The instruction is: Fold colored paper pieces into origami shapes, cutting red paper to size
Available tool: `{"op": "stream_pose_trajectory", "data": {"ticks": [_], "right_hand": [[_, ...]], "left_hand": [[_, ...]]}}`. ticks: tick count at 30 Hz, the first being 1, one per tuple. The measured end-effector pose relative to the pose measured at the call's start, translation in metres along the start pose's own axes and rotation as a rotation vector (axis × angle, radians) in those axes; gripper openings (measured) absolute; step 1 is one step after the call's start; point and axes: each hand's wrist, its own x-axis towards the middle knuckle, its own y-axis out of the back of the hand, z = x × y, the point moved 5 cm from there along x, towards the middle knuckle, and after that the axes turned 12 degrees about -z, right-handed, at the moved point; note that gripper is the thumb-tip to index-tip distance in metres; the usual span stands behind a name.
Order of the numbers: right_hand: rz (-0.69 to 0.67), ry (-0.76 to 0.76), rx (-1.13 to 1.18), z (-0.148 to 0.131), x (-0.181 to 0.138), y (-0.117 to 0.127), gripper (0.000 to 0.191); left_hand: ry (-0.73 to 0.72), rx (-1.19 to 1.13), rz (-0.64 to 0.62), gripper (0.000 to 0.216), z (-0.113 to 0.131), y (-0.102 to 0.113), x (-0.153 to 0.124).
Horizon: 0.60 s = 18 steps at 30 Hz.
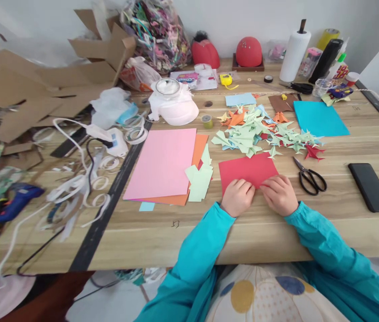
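Note:
A red sheet of paper [246, 170] lies on the wooden table in front of me. My left hand [238, 197] is closed at its near left edge, fingers curled on the paper. At the near right edge my right hand [280, 194] is closed too, its fingertips pinching the paper close to the left hand. The fingertips are partly hidden. Just beyond the sheet spreads a pile of folded paper cranes [248, 132], mostly pale green with some orange, blue and red. Black-handled scissors [312, 179] rest to the right of my right hand.
Left of the hands lie pink paper sheets [162, 161] and pale green paper scraps [200, 181]. A black phone [371, 187] is at the right, a turquoise sheet [322, 118] behind it. Cables [78, 183], a blue glue gun [18, 203] and cardboard boxes [75, 74] crowd the left.

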Motion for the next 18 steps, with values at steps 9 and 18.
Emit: {"op": "stream_pose_trajectory", "data": {"ticks": [9, 18], "right_hand": [[-0.022, 0.104, 0.021, -0.002, 0.005, -0.004, 0.013], [0.011, 0.051, 0.007, 0.03, -0.003, 0.01, 0.011]], "left_hand": [[-0.059, -0.011, -0.011, 0.023, 0.005, 0.0, 0.001], [-0.045, -0.062, 0.029, 0.019, -0.016, 0.007, -0.004]]}}
